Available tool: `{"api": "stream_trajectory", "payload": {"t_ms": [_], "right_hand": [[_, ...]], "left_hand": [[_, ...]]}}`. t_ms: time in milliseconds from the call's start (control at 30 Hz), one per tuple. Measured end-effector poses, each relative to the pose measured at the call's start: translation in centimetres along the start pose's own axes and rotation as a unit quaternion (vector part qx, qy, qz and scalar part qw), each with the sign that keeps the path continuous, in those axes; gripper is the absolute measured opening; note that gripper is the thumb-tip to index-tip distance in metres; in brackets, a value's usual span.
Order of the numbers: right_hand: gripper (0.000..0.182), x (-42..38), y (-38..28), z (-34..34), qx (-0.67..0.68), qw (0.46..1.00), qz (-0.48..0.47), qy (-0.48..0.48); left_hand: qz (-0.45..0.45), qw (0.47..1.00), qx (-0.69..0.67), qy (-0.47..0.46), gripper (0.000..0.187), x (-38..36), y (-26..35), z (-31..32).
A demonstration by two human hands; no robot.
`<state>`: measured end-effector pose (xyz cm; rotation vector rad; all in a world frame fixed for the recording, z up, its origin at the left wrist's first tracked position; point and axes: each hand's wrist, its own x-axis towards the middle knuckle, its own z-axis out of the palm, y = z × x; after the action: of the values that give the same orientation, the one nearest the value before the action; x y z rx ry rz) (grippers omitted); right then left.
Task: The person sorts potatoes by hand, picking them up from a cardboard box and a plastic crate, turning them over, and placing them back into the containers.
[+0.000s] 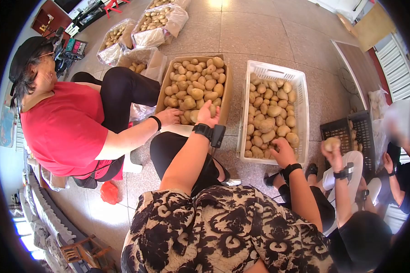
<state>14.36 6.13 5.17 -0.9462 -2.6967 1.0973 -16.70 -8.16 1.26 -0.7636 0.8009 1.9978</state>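
Note:
My left hand [207, 115] is over the near right corner of a cardboard box [228, 88] full of potatoes [197, 93]. Its fingers are stretched out, palm turned partly up, with a potato right beside the fingertips. Over the near side of a white plastic crate [304, 107] is my right hand [284, 153], its fingers apart and slightly bent, fingertips right at the potatoes [268, 123] inside. Both my wrists wear dark bands. A co-worker's hand [170, 117] reaches into the cardboard box from the left, close to mine.
Plastic-lined boxes [152, 38] of potatoes stand behind on the tiled floor. At right, another person's hand holds a potato [332, 144] near black crates [362, 136]. The co-worker in red [64, 125] sits at left, near a red plastic bag [109, 192] on the floor.

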Motion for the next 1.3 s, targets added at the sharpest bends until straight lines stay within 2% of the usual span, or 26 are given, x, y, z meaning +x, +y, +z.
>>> {"api": "stream_trajectory", "payload": {"t_ms": [33, 67, 133, 233, 300, 367, 433, 500, 533, 567, 600, 633, 667, 933, 1000, 1033, 1100, 1167, 1200, 1233, 1267, 1300], "right_hand": [[0.035, -0.2, 0.3, 0.2, -0.029, 0.999, 0.005, -0.011], [0.035, -0.3, 0.4, 0.3, -0.029, 0.999, 0.004, -0.012], [0.036, -0.4, 0.5, 0.5, -0.071, 0.996, 0.028, -0.048], [0.036, -0.5, 1.1, 0.8, -0.047, 0.997, 0.040, -0.046], [0.035, -0.4, 1.5, 1.2, -0.053, 0.997, 0.041, -0.047], [0.035, -0.4, 2.7, 1.9, -0.056, 0.997, 0.042, -0.044], [0.036, -0.6, 1.4, 0.9, -0.061, 0.993, 0.072, -0.070], [0.036, -0.7, 1.7, 1.1, -0.068, 0.993, 0.065, -0.073], [0.036, -0.9, 1.5, 1.1, -0.065, 0.993, 0.071, -0.069], [0.036, -0.9, 1.5, 1.0, -0.061, 0.993, 0.074, -0.066], [0.036, -0.9, 1.7, 1.1, -0.064, 0.993, 0.081, -0.051], [0.037, -0.9, 2.1, 1.3, -0.070, 0.993, 0.077, -0.058], [0.037, -0.9, 2.3, 1.4, -0.073, 0.993, 0.077, -0.057], [0.036, -0.9, 2.6, 1.8, -0.057, 0.994, 0.073, -0.050], [0.035, -1.1, 2.7, 2.1, -0.057, 0.995, 0.064, -0.043], [0.035, -1.1, 2.8, 1.9, -0.056, 0.995, 0.068, -0.039], [0.035, -1.3, 2.7, 1.8, -0.030, 0.998, 0.044, -0.039], [0.034, -1.3, 2.3, 1.3, -0.034, 0.997, 0.056, -0.041], [0.034, -1.4, 2.0, 1.2, -0.037, 0.996, 0.065, -0.050], [0.034, -1.4, 1.9, 1.0, -0.036, 0.996, 0.068, -0.047], [0.034, -1.3, 1.9, 0.9, -0.026, 0.996, 0.075, -0.048], [0.034, -1.3, 1.9, 0.8, -0.017, 0.995, 0.080, -0.049]], "left_hand": [[0.046, 0.998, -0.020, 0.027, 0.037, 0.1, 0.9, -0.3], [0.046, 0.998, -0.020, 0.027, 0.037, 0.8, 1.6, -0.8], [0.071, 0.987, -0.082, 0.120, 0.037, 2.4, 3.0, -1.8], [0.057, 0.978, -0.155, 0.131, 0.037, 3.7, 4.5, -3.7], [0.097, 0.963, -0.191, 0.166, 0.034, 3.1, 4.9, -2.9], [0.080, 0.975, -0.197, 0.068, 0.033, 10.2, 6.7, -9.0], [0.056, 0.971, -0.200, 0.116, 0.031, 10.4, 7.9, -9.0], [0.090, 0.978, -0.173, 0.076, 0.032, 5.8, 6.0, -6.4], [0.168, 0.964, 0.153, 0.141, 0.029, 5.5, 6.1, -7.0], [0.238, 0.837, 0.457, 0.185, 0.028, 5.4, 6.8, -7.7], [0.294, 0.612, 0.705, 0.205, 0.030, 5.5, 7.6, -8.1], [0.302, 0.507, 0.778, 0.217, 0.031, 5.4, 7.6, -8.2], [0.294, 0.474, 0.800, 0.221, 0.031, 5.3, 7.4, -8.0], [0.290, 0.433, 0.826, 0.216, 0.037, 5.4, 8.4, -8.8], [0.297, 0.407, 0.839, 0.207, 0.038, 5.6, 9.0, -9.0], [0.292, 0.372, 0.856, 0.209, 0.039, 5.5, 9.1, -8.6], [0.258, 0.213, 0.916, 0.222, 0.042, 3.6, 8.5, -6.9], [0.285, 0.266, 0.897, 0.210, 0.039, 0.0, 8.0, -4.2], [0.250, 0.230, 0.903, 0.263, 0.034, 1.7, 7.4, -4.6], [0.252, 0.228, 0.904, 0.259, 0.034, 2.9, 6.9, -4.7], [0.280, 0.452, 0.810, 0.247, 0.030, 4.0, 6.4, -4.8], [0.291, 0.649, 0.668, 0.220, 0.027, 5.1, 6.0, -5.0]]}}
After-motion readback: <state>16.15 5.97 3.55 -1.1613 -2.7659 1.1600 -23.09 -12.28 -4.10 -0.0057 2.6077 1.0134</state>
